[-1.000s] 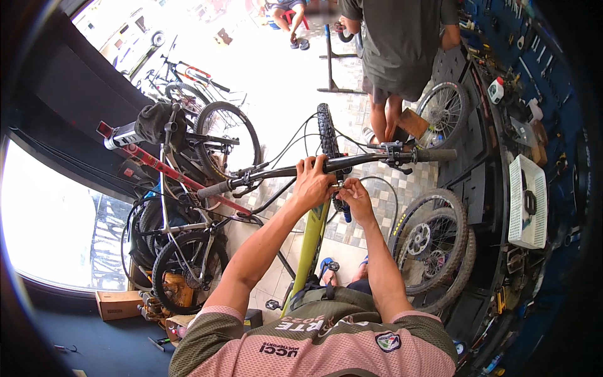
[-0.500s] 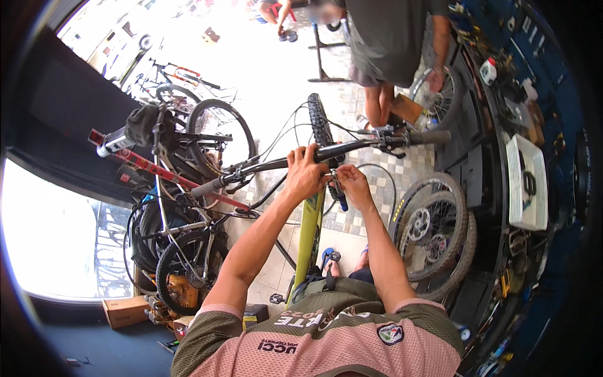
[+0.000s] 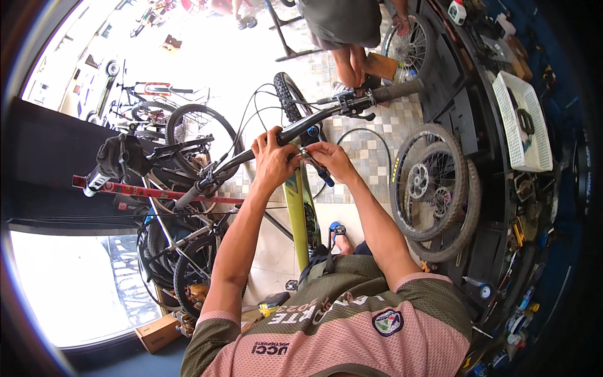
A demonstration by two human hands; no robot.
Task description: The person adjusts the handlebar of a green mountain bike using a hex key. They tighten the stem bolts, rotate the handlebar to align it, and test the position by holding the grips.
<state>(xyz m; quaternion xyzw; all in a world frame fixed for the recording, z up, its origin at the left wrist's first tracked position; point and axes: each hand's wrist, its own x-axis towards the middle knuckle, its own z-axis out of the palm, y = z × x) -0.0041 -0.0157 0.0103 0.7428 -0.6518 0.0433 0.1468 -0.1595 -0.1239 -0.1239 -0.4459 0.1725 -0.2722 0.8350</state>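
Observation:
Both hands meet at the middle of a black handlebar (image 3: 306,125) on a mountain bike with a yellow-green frame (image 3: 293,210). My left hand (image 3: 272,159) lies against the bar's near side, its thumb and forefinger closed toward a small silvery part (image 3: 303,152). From the other side, my right hand (image 3: 334,161) has its fingertips pinched together at that same part. A dark slim piece with a blue end (image 3: 323,174) shows just below the right fingers; its kind is not clear. The fingers partly hide what they hold. The knobby front wheel (image 3: 286,94) stands beyond the bar.
Several parked bikes crowd the left, near a red frame tube (image 3: 157,191). Loose wheels (image 3: 429,188) lean against the black cabinet at right, below a white basket (image 3: 524,122). Another person (image 3: 345,25) stands ahead, near a black stand (image 3: 286,47). A cable (image 3: 383,141) loops right of the bike.
The whole view has shifted, so the other person now sits higher in the picture. Both hands stay together at the handlebar's middle, still closed around the small silvery part.

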